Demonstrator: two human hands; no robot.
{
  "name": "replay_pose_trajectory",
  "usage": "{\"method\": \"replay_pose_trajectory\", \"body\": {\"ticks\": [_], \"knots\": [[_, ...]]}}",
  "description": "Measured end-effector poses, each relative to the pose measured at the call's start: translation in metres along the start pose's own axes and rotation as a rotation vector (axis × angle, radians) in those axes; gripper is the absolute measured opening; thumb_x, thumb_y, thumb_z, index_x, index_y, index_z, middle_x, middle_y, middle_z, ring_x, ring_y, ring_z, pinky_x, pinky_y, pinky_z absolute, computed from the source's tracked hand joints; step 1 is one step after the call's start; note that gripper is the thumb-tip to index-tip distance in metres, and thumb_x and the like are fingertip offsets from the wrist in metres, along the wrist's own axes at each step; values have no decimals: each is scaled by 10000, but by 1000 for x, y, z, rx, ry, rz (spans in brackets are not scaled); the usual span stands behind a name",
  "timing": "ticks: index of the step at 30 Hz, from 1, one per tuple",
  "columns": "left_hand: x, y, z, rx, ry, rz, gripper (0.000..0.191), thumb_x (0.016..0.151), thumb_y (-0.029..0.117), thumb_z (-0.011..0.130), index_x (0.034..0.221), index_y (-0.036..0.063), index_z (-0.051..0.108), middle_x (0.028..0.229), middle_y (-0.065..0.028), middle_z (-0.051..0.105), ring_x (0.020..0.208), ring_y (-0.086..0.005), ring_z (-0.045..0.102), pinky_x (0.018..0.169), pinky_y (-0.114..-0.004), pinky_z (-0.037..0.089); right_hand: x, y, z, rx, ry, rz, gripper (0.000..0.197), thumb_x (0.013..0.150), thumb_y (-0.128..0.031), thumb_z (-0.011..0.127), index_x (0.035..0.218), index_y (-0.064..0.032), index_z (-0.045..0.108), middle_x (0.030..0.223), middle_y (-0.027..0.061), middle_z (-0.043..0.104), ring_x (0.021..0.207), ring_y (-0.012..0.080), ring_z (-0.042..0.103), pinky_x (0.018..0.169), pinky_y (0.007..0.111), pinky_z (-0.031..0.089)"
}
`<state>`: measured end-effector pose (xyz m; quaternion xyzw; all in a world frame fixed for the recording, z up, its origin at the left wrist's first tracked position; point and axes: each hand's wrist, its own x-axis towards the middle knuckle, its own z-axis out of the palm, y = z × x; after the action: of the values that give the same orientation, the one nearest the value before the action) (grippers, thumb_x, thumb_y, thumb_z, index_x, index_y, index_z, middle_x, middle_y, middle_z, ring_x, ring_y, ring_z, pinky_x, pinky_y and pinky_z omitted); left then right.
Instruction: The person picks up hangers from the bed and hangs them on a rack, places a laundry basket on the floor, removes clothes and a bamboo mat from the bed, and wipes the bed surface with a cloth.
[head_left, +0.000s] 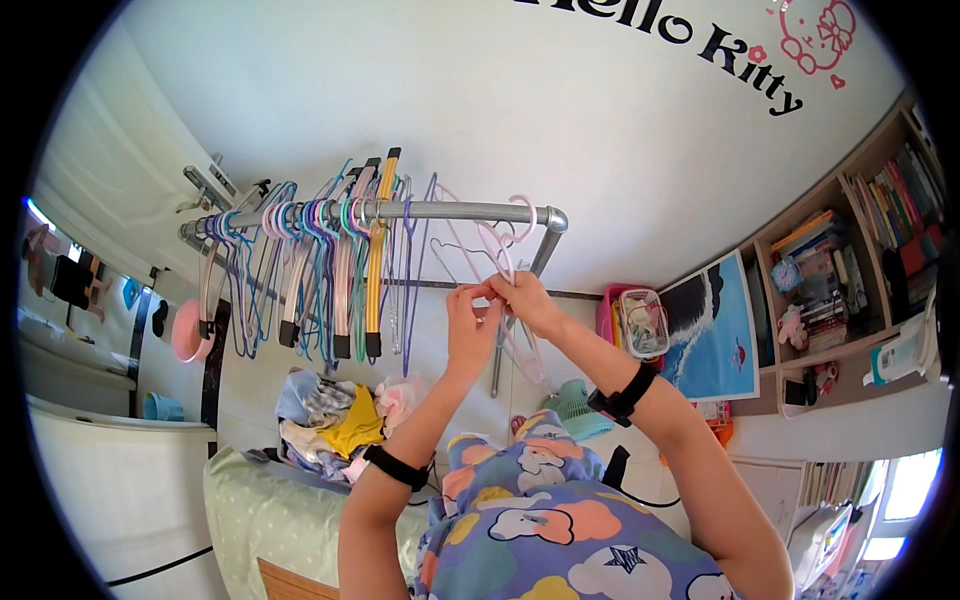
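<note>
My right hand (529, 300) is closed around light-pink clothes hangers (489, 244), held upright near the rail's end. A pink hook curls above that hand. My left hand (472, 322) meets it, its bent fingers and thumb at the hangers' edge; whether it grips them is hidden. Left of both hands, a grey metal clothes rail (442, 211) carries many hangers: thin purple hangers (409, 285), a gold one with black ends (381, 255) and pale pink flat ones (343, 300). A thin wire hanger (446, 247) shows behind the held ones.
Crumpled clothes (337, 420) fill a container below the rail, beside a green dotted bed cover (255, 517). A teal fan (577, 409) stands near my legs. Right are baskets (643, 322), a seascape picture (709, 330) and a wooden bookshelf (757, 262). A white door (112, 135) is left.
</note>
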<state>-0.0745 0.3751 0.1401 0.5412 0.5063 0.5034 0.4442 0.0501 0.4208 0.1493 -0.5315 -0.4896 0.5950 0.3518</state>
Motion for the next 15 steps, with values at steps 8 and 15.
{"method": "replay_pose_trajectory", "body": {"ticks": [8,15], "knots": [[-14,16,7,-250,-226,-326,242,907,194,470,1055,4,451,946,-71,570,797,-145,594,721,-280,479,-13,-21,10,-57,51,-84,291,850,-258,559,938,16,598,687,31,545,605,93,484,536,266,412],[-17,23,8,-459,-225,-409,206,897,229,488,934,30,523,882,-47,574,800,-139,579,686,-265,457,-11,-20,13,203,35,-97,395,881,-360,523,985,18,575,680,-16,451,545,72,386,473,226,336]]}}
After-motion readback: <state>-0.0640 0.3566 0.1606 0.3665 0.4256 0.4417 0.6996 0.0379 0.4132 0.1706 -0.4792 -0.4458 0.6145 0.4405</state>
